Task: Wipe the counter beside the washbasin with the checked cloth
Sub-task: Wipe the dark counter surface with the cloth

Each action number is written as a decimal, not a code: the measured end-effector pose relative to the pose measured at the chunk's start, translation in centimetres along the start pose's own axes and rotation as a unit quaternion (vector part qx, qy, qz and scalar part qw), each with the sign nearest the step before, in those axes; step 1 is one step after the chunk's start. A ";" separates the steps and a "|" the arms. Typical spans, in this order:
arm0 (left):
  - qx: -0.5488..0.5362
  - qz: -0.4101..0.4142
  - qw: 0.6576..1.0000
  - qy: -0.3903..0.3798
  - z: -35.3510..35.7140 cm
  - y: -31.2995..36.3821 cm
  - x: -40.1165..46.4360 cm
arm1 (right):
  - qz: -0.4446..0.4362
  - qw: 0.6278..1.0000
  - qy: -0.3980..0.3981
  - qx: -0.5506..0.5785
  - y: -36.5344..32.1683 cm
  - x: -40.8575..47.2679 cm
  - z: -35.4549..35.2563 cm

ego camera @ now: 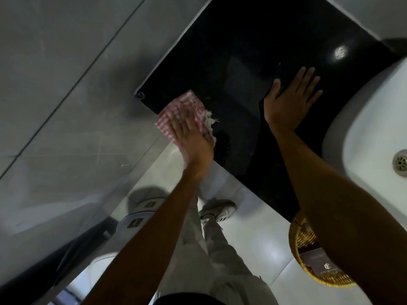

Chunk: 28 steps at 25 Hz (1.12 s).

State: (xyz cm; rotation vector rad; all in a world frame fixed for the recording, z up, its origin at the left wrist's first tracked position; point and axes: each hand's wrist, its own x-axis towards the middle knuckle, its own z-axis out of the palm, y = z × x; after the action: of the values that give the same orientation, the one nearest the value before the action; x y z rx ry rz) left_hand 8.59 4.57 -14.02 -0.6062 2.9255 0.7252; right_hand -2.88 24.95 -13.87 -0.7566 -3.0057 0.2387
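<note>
A black polished counter (pixel 248 62) runs from the grey wall to the white washbasin (pixel 365 133) at the right. The red-and-white checked cloth (pixel 182 108) lies folded on the counter's near left corner, partly hanging over the edge. My left hand (pixel 193 144) presses flat on the cloth, fingers spread over it. My right hand (pixel 290 100) rests palm down on the bare counter to the right of the cloth, fingers apart, holding nothing.
A grey tiled wall (pixel 66 84) stands left of the counter. A woven wicker basket (pixel 308 256) sits on the pale floor under the counter's near edge. A white toilet (pixel 141 214) is at lower left. The basin drain (pixel 400 162) shows at the right edge.
</note>
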 end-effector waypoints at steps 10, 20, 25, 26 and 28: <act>-0.448 -0.126 0.818 -0.338 -4.0 1.8 -7.3 | -0.014 0.999 -0.013 0.030 0.7 0.3 -0.3; -0.170 0.031 0.976 0.130 -9.5 1.3 2.7 | 0.003 1.000 -0.006 0.030 0.4 0.2 0.0; 0.145 0.042 0.982 -0.113 -1.1 3.7 3.5 | 0.007 0.999 -0.003 0.043 0.4 0.5 -0.2; 0.178 0.059 0.977 -0.098 -0.5 3.4 3.7 | 0.008 0.999 0.002 0.040 0.3 0.5 0.0; 0.194 0.123 0.969 -0.090 0.3 2.6 1.7 | 0.012 0.999 -0.001 0.033 0.2 0.5 0.0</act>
State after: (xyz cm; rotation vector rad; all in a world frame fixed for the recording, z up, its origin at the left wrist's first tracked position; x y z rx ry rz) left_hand 5.98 6.21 -13.43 -0.1343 2.8759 0.1919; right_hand -3.20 25.34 -13.93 -0.7878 -2.9755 0.3385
